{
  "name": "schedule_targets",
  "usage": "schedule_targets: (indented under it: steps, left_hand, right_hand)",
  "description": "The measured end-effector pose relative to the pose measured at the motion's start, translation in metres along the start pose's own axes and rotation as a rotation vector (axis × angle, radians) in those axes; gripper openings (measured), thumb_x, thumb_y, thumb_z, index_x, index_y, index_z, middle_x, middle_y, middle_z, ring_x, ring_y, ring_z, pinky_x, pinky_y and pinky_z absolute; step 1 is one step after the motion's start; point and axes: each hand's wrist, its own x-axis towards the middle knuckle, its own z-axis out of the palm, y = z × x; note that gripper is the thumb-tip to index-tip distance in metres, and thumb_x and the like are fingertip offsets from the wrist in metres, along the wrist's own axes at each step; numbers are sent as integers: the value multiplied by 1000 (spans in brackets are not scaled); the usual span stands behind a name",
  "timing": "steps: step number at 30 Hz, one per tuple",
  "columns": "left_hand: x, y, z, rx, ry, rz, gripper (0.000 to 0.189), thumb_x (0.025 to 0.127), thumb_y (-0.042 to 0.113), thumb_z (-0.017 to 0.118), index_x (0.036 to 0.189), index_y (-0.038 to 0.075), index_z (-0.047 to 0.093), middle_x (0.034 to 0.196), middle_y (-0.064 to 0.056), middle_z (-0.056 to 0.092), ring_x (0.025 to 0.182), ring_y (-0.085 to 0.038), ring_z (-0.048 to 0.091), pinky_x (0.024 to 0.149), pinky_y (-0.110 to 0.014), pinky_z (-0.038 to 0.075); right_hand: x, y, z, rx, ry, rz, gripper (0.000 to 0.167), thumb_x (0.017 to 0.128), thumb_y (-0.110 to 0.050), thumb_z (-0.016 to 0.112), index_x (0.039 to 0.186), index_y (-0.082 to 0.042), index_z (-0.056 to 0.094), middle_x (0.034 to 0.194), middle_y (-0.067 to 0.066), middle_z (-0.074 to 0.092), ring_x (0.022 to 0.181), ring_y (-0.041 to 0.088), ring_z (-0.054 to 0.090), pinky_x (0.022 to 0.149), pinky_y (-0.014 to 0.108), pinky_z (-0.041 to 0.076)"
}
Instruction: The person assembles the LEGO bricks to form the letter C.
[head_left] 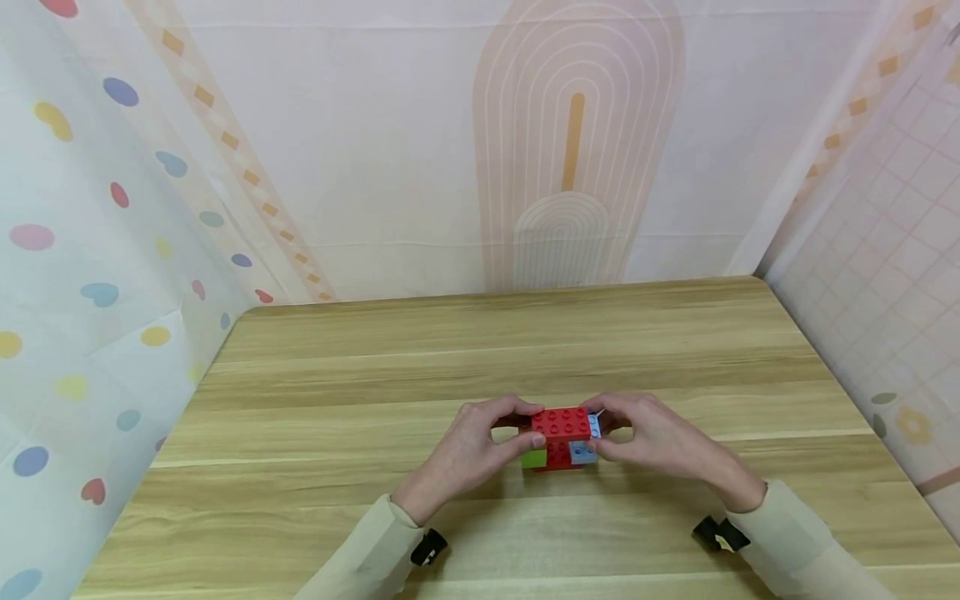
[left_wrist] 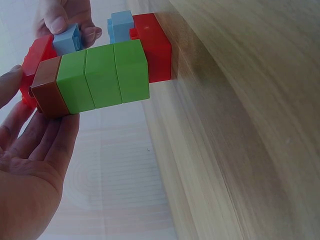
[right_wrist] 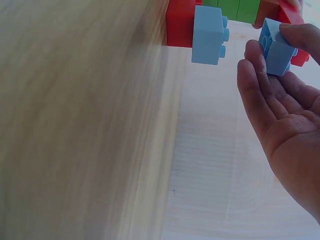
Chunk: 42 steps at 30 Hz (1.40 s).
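Observation:
A toy-brick structure stands on the wooden table. Its base is a lower red brick [left_wrist: 156, 50], with stacked green bricks [left_wrist: 102, 75] and a brown brick [left_wrist: 49, 82] rising from one end. A light blue brick [right_wrist: 208, 35] sits on the base's other end. Across the top lies an upper red brick [head_left: 560, 423], which my left hand [head_left: 467, 446] pinches at its left end. Between thumb and fingers my right hand [head_left: 660, 433] grips another light blue brick [right_wrist: 278, 47], against the upper red brick's right end. A gap separates the two light blue bricks.
The wooden table [head_left: 337, 467] carries the structure near its front middle. Patterned cloth [head_left: 375, 150] hangs behind the table and along both sides. A black wrist device [head_left: 429, 547] shows at the left cuff, another black device [head_left: 720, 533] at the right.

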Motion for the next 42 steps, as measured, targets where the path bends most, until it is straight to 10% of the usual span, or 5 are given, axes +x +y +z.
schedule_targets:
  steps: [29,42]
  left_hand:
    - [1,2,-2,15,-8,-12,31,93,29,72,119,13,68,109,7,71,99,-6,64,91,-39,55]
    - [1,1,-2,42,-5,-2,30,94,29,71,119,14,68,109,7,71,101,-6,65,92,-30,53]
  right_hand:
    - [-1,1,-1,464,-83,168,36,97,-10,59,131,3,54,122,18,61,105,27,65,85,33,56]
    - [5,-10,4,587,5,316,45,102,-30,55,126,8,55,116,18,61,107,30,61,89,38,55]
